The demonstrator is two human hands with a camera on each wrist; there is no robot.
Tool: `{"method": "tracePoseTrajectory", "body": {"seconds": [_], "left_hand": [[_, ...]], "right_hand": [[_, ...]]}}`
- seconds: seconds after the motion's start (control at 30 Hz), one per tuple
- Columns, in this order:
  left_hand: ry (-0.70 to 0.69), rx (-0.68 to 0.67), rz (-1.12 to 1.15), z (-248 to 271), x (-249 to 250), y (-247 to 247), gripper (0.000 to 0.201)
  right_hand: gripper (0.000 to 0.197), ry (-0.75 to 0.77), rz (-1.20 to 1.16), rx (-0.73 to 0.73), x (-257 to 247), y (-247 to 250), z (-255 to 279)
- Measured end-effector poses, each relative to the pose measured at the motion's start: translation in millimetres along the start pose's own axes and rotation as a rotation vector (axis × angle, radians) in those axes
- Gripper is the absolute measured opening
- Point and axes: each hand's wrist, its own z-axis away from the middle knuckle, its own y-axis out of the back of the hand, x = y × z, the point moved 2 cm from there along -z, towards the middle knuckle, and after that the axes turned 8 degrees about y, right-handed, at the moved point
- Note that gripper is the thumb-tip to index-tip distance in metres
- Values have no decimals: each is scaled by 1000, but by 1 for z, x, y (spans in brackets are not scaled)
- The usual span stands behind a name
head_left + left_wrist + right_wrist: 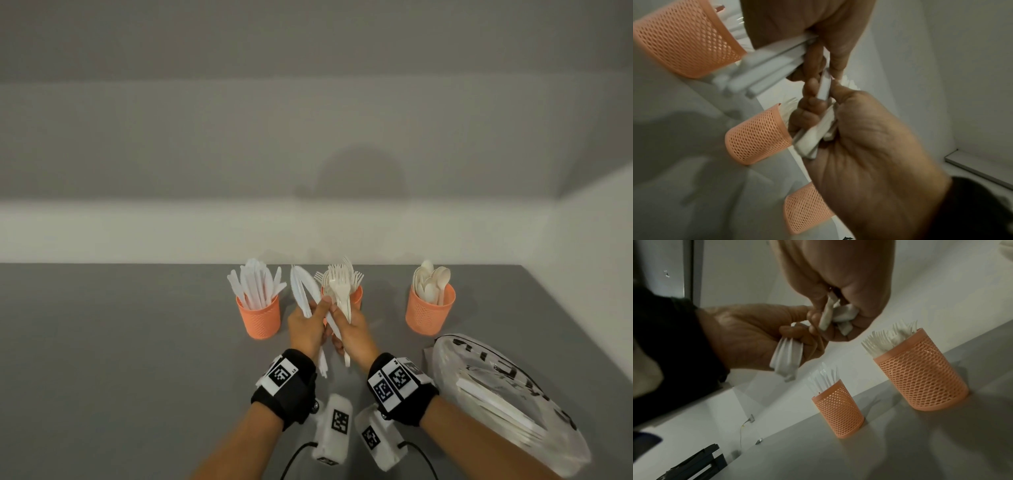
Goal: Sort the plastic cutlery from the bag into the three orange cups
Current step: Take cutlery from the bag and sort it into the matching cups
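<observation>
Three orange mesh cups stand in a row on the grey table (pixel 137 359). The left cup (pixel 259 320) (pixel 839 410) holds knives, the middle cup (pixel 357 297) (pixel 920 371) holds forks, and the right cup (pixel 430 310) holds spoons. My left hand (pixel 317 313) (pixel 818 53) grips a bunch of white knives (pixel 301 291) (pixel 766 69) in front of the middle cup. Close beside it, my right hand (pixel 344 320) (pixel 834 311) grips a bunch of cream forks (pixel 340 291) (pixel 812 141). The hands touch, and one white handle (pixel 824 87) lies between their fingers.
A clear plastic bag (pixel 496 394) with more cutlery inside lies on the table at the right, near my right forearm. Two white marker-tagged boxes (pixel 335 428) with cables sit under my wrists. A white wall runs behind the cups.
</observation>
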Motion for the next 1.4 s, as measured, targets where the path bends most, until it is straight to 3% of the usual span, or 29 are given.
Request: {"method": "tracePoseTrajectory", "body": {"seconds": [0.2,0.37,0.43,0.53,0.67,0.77,0.93,1.1,1.23,1.4], "left_hand": [[-38,16,-45,-8,0,15,30],[55,-44,10,-24,-2,38,16],[29,-3,-2,-31,6,50,17],[-61,173,-26,-44,36,68,37],[-259,387,-72,-72,81,85,48],[-367,414,-53,-93,96,87,50],[-314,391,-168,-117,73,84,48],[-346,329,-370,-124,34,84,22],[-437,276,-540,-122,35,80,30],[-713,211,-899,-125,36,80,16]], "right_hand": [[27,-39,55,-7,0,-1,-1],[19,-95,98,24,10,10,-5],[18,-88,99,16,9,13,-6],[20,-132,47,-18,9,15,-10],[35,-187,-7,-53,6,20,-13],[60,-292,-58,-42,8,25,-16],[78,-321,-76,-20,8,35,-19],[38,-268,-129,-46,2,39,-16],[31,-287,-139,-27,4,38,-18],[29,-287,-185,-7,6,35,-19]]}}
